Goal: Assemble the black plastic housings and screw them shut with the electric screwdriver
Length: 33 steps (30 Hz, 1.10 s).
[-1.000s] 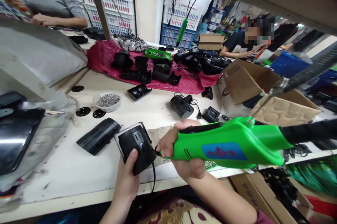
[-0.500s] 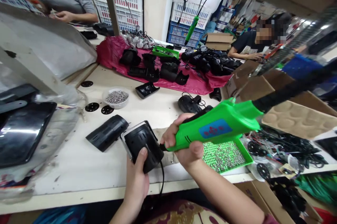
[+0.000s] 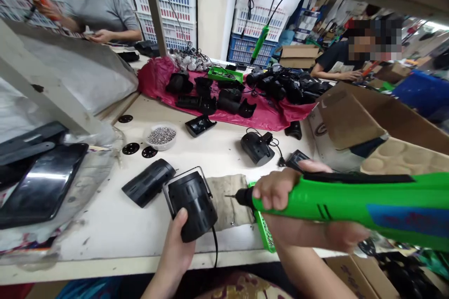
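Nothing is legible, neither the blue label (image 3: 409, 220) on the green screwdriver (image 3: 340, 201) nor marks (image 3: 351, 282) on the carton (image 3: 345, 268) below.

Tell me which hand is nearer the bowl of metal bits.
Left. The left hand, holding the black housing, is on the near side of the bowl; the right hand, gripping the green driver, is farther off to its right.

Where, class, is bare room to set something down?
Mostly bare worktop lies left of the left hand, in front of the loose black casing; another patch separates the bowl from the corded black unit. Black parts crowd the pink sheet.
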Motion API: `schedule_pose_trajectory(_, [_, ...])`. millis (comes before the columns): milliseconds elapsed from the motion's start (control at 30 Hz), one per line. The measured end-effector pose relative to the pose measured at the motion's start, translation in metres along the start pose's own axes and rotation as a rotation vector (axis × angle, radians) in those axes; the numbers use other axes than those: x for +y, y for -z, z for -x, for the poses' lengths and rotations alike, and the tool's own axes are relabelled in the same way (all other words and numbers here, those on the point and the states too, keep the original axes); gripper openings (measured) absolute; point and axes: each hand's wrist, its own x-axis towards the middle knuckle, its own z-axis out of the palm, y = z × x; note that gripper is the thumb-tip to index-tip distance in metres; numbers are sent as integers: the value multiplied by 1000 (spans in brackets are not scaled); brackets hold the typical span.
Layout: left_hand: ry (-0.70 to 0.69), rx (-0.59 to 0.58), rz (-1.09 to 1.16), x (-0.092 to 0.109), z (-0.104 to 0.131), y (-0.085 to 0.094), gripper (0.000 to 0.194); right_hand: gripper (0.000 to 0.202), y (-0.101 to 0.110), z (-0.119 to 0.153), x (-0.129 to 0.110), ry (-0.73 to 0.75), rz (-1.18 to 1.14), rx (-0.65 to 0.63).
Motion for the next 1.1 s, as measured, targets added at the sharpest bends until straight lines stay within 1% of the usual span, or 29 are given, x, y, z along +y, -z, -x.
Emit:
schedule_pose_trajectory(33, [31,-62,42,2,-1,5,63,47,6,-2,-1,12,20,21])
schedule_pose_trajectory(100, [121,-221,132,8,-4,13,63,45,17,-4,3,-24,72,56])
schedule_pose_trajectory(167, [238,-355,233,14,-5,17,65,40,26,-5,9,-126,142,59])
schedule_pose_trajectory(200, [288,-385,288,17,-5,18,69,38,29,-5,12,-187,190,43])
schedule_pose_trajectory(267, [343,-387,380,21,-5,16,77,34,34,-4,15,-275,318,-11])
schedule_pose_trajectory(333, [330,-370,419,23,-4,13,83,35,37,-3,16,-313,441,-68])
schedule_pose_trajectory(467, [272,-354,403,24,-3,11,87,45,42,1,16,-313,553,-116])
schedule_pose_trajectory(533, [263,-346,397,23,-3,10,86,40,46,5,18,-332,597,-132])
schedule_pose_trajectory(633, [263,-362,368,22,-2,10,84,32,55,13,22,-384,711,-176])
schedule_pose_trajectory(700, [277,-366,370,20,-1,9,82,32,64,18,25,-433,769,-195])
schedule_pose_trajectory(833, [287,-377,386,17,-1,7,73,35,81,28,32,-541,787,-190])
schedule_pose_trajectory(967, [241,-431,285,14,-1,5,61,36,92,37,42,-592,819,-184])
schedule_pose_trajectory(1100, [154,-441,190,7,1,1,57,40,103,44,50,-596,899,-232])
